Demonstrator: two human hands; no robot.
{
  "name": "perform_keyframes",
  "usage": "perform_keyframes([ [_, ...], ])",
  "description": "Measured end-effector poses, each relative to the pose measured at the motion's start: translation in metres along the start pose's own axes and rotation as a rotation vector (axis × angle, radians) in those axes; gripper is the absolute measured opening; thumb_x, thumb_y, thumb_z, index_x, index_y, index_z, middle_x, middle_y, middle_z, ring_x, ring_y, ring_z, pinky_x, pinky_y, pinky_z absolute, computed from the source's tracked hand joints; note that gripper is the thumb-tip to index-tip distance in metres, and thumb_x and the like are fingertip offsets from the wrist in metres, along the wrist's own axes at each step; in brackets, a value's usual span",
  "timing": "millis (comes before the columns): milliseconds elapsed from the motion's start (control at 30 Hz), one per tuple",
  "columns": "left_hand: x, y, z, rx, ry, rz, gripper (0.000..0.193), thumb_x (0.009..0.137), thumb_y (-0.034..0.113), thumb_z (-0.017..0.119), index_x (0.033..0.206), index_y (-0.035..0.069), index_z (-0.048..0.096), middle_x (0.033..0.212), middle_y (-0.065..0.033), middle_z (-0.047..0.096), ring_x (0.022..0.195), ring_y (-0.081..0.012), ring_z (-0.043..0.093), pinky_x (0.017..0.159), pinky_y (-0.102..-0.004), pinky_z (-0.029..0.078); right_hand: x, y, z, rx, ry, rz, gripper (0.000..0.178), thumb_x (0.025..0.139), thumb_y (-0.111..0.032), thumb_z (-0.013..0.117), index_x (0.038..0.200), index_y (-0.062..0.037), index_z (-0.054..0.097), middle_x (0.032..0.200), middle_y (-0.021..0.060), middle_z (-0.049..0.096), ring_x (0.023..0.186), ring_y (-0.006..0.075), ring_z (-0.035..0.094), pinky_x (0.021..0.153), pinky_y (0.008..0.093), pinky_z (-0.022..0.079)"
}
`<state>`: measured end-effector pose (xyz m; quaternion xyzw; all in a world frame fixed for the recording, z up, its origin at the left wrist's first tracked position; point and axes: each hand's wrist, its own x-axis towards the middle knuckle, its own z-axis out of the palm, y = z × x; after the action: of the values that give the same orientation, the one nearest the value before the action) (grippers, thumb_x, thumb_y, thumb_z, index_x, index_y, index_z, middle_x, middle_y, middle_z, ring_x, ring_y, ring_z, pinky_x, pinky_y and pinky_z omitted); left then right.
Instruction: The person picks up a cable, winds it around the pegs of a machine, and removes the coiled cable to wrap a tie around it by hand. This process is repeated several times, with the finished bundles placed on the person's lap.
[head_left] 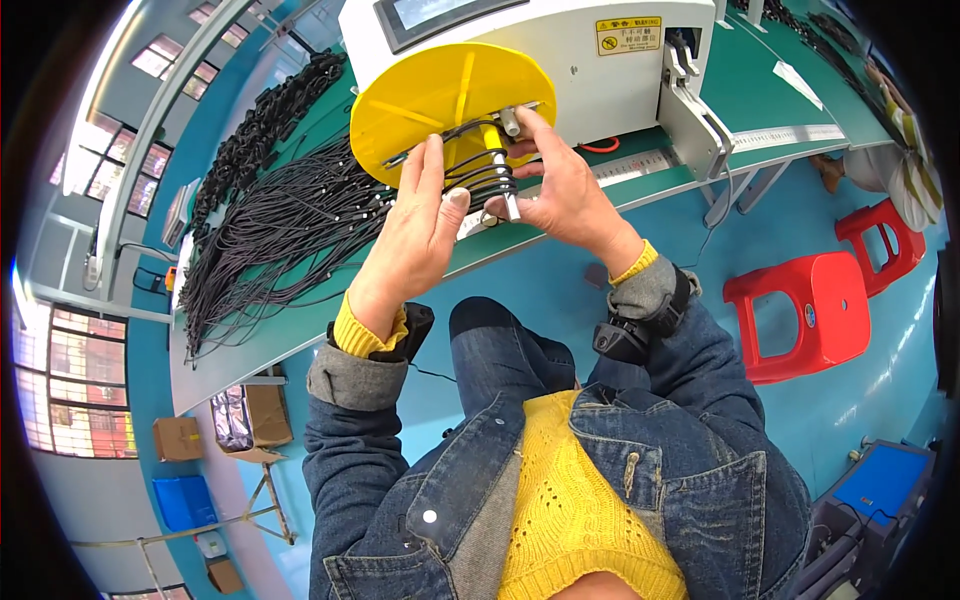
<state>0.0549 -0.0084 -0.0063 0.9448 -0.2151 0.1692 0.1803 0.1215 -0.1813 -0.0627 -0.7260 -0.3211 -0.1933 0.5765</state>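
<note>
A round yellow disc [420, 100] stands on the front of a white machine. Loops of black cable [487, 180] are wound around posts sticking out from it, one of them yellow and white [510, 207]. On the coil's left side, my left hand [422, 225] lies with its fingers stretched out and together. My right hand [572, 192] is closed around the coil's right side, thumb below and fingers by a grey knob [511, 122]. Parts of its fingertips are hidden behind the cable and post.
The white machine [580, 65] stands on a green-topped bench [285, 262]. Many black cables [290, 215] lie on the left. A metal ruler [790, 136] runs along the bench edge at right. Red stools [815, 310] stand on the blue floor, cardboard boxes [262, 415] lower left.
</note>
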Motion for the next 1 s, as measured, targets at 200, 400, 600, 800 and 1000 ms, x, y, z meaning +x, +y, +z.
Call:
perform_keyframes([
  [200, 0.002, 0.009, 0.007, -0.161, 0.110, -0.058, 0.042, 0.089, 0.015, 0.046, 0.122, -0.010, 0.036, 0.103, -0.0241, 0.048, 0.091, -0.0393, 0.050, 0.081, -0.0388, 0.042, -0.012, 0.001, 0.016, 0.300, -0.005, 0.040, 0.060, 0.072, -0.016, 0.072, 0.120, 0.0018, 0.041, 0.102, 0.0144, 0.056, 0.087, 0.0230, 0.059, 0.078, 0.0322, 0.051],
  [400, 0.001, 0.022, 0.008, -0.152, 0.135, -0.051, 0.029, 0.087, 0.012, 0.049, 0.109, -0.006, 0.046, 0.090, -0.0208, 0.053, 0.079, -0.0391, 0.054, 0.072, -0.0392, 0.046, -0.020, -0.020, 0.028, 0.063, 0.164, 0.084, 0.039, 0.077, -0.006, 0.063, 0.109, 0.0017, 0.042, 0.083, 0.0176, 0.060, 0.072, 0.0332, 0.061, 0.064, 0.0380, 0.050],
  [600, 0.006, 0.021, 0.009, 0.019, 0.140, -0.002, 0.026, 0.086, 0.013, 0.050, 0.105, -0.004, 0.046, 0.087, -0.0208, 0.054, 0.076, -0.0393, 0.055, 0.067, -0.0416, 0.047, -0.017, -0.028, 0.024, -0.066, 0.131, 0.055, 0.032, 0.078, -0.005, 0.058, 0.104, 0.0017, 0.042, 0.077, 0.0230, 0.058, 0.071, 0.0405, 0.058, 0.059, 0.0428, 0.046],
  [800, -0.032, 0.071, 0.009, 0.155, 0.071, -0.129, 0.023, 0.085, 0.015, 0.051, 0.100, -0.002, 0.048, 0.088, -0.0202, 0.055, 0.074, -0.0385, 0.056, 0.065, -0.0419, 0.047, -0.048, -0.054, 0.010, -0.120, -0.006, 0.113, 0.028, 0.074, -0.005, 0.060, 0.096, 0.0007, 0.043, 0.071, 0.0218, 0.057, 0.069, 0.0403, 0.058, 0.057, 0.0452, 0.046],
  [1000, -0.072, 0.070, 0.036, -0.265, -0.119, -0.200, 0.029, 0.087, 0.026, 0.050, 0.100, -0.001, 0.049, 0.091, -0.0167, 0.056, 0.076, -0.0316, 0.059, 0.060, -0.0367, 0.049, -0.078, -0.025, -0.001, -0.238, -0.321, 0.095, 0.028, 0.071, -0.003, 0.059, 0.095, 0.0000, 0.044, 0.070, 0.0211, 0.057, 0.069, 0.0393, 0.058, 0.057, 0.0460, 0.046],
])
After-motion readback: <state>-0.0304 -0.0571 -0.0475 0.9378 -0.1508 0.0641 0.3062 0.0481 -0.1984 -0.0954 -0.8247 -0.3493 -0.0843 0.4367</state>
